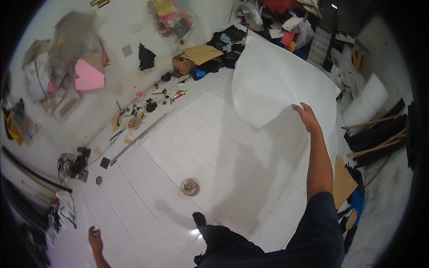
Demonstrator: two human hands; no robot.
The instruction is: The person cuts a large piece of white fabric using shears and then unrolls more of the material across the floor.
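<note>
A large, thin white sheet (279, 73) rises from the floor at the far right, its near corner gathered into a fold. My right hand (306, 117) pinches that edge between thumb and fingers, with the arm stretched forward. Down at the lower left, my left hand (95, 241) hangs over the tiles, fingers loosely bent and slightly apart, with nothing seen in it. Between my hands, a round brownish disc-like object (190, 187) rests on pale sheeting on the floor, just ahead of my dark-socked foot (199, 219).
Along the left wall lie a long grey metal bar (138, 138), scattered small tools and a coil of black wire (71, 165). A cardboard box (183, 64) stands at the back. On the right are a white roll (366, 100), wooden sticks (380, 145) and a brown board (343, 181).
</note>
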